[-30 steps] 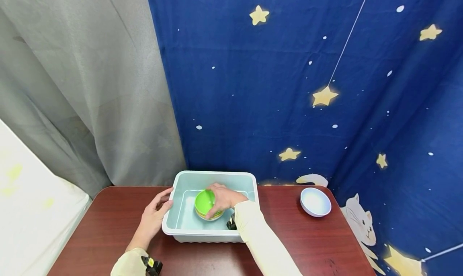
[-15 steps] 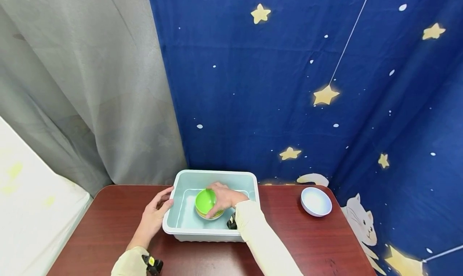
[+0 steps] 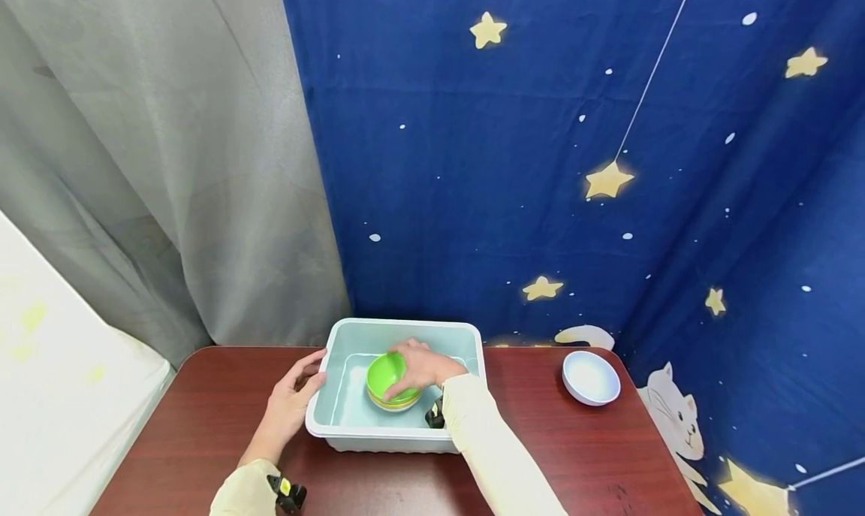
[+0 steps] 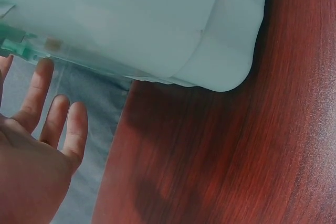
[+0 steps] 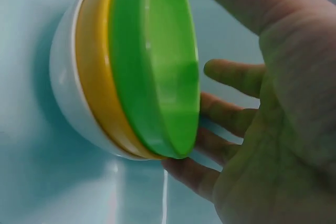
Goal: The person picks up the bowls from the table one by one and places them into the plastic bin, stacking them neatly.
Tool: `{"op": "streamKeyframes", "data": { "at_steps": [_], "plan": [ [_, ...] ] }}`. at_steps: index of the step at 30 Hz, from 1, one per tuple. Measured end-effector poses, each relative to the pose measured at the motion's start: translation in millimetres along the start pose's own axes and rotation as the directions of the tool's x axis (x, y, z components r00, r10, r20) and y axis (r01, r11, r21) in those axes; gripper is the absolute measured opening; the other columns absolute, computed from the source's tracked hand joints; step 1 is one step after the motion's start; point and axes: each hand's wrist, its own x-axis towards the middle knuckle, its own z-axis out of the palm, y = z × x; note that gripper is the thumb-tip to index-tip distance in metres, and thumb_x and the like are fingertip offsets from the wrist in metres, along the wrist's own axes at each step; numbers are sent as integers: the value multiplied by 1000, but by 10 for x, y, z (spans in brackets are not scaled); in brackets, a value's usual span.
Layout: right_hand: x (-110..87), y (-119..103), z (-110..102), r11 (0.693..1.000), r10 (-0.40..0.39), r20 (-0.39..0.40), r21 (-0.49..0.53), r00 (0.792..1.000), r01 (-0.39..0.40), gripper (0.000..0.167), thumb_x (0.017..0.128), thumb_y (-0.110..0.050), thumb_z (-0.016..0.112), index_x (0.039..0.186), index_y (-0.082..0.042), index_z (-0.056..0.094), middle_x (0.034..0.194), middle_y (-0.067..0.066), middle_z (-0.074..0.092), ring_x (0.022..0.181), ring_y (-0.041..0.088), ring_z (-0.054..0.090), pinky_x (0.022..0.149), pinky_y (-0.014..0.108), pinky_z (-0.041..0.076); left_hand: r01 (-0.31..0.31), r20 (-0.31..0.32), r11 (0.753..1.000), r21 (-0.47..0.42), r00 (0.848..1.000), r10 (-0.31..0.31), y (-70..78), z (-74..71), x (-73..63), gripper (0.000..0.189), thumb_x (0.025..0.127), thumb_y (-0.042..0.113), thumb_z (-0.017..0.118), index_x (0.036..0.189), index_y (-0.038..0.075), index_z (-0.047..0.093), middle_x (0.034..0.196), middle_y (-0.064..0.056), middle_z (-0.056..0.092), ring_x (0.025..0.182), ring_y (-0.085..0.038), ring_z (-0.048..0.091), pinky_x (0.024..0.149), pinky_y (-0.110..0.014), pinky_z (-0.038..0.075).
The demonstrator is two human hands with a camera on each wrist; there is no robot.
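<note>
A stack of nested bowls stands in a pale blue-green plastic tub [image 3: 399,432]: a green bowl [image 5: 168,87] on top, a yellow bowl [image 5: 92,61] below it, a white bowl [image 5: 63,72] at the bottom. Over the stack's right side, my right hand [image 3: 422,369] spreads its fingers about the green rim. In the right wrist view, its index finger is apart from the rim while lower fingertips lie close to it; contact is unclear. My left hand [image 3: 287,403] is at the tub's left side, fairly straight fingers [image 4: 39,87] against its edge.
A single whitish bowl [image 3: 591,378] stands at the right end of the dark red wooden table [image 3: 541,441]. Grey curtain [image 3: 257,163] and blue star-patterned curtain [image 3: 473,185] hang behind the table. White cloth [image 3: 61,396] lies to the left.
My right thumb has shifted from the near rim of the green bowl to above its inside. The left hand stays at the tub's side; the view shifts slightly.
</note>
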Motion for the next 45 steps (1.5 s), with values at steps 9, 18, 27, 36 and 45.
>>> {"op": "streamKeyframes", "data": {
  "at_steps": [9,18,27,36,45],
  "plan": [
    [-33,-14,-84,999,42,-17,11,999,-42,85,77,-51,84,148,-14,53,142,7,57,127,25,48,108,38,44,-16,-10,1000,16,1000,17,-118,16,59,49,102,47,59,149,35,50,134,-6,62,106,2,58,86,-18,50],
    [-65,-61,-184,999,-18,-48,35,999,20,63,90,-42,73,139,-5,61,139,11,64,132,26,57,112,36,44,-19,-12,999,32,1000,20,-140,31,19,51,102,50,57,150,34,50,134,-7,62,111,-6,59,86,-18,50],
    [-71,-152,-360,991,-70,-55,107,996,75,54,94,-39,69,135,-6,64,134,8,69,126,23,64,108,32,48,-14,-4,1000,16,1000,14,-107,19,27,51,102,49,58,150,34,49,137,-7,61,106,6,56,86,-18,50],
    [-234,-226,-546,991,-83,-80,100,993,91,49,96,-37,68,134,-8,65,133,6,70,124,22,65,106,33,49,-18,-2,1000,18,1000,18,-128,29,31,51,102,50,58,150,35,49,136,-7,61,104,7,56,86,-18,50],
    [-475,-195,-843,998,-65,-110,-15,992,63,47,98,-39,66,136,-11,64,134,4,68,125,19,62,107,36,49,-22,7,1000,19,1000,22,-124,10,16,54,102,47,58,153,31,47,140,-9,60,103,11,53,85,-19,50]
  ]
}}
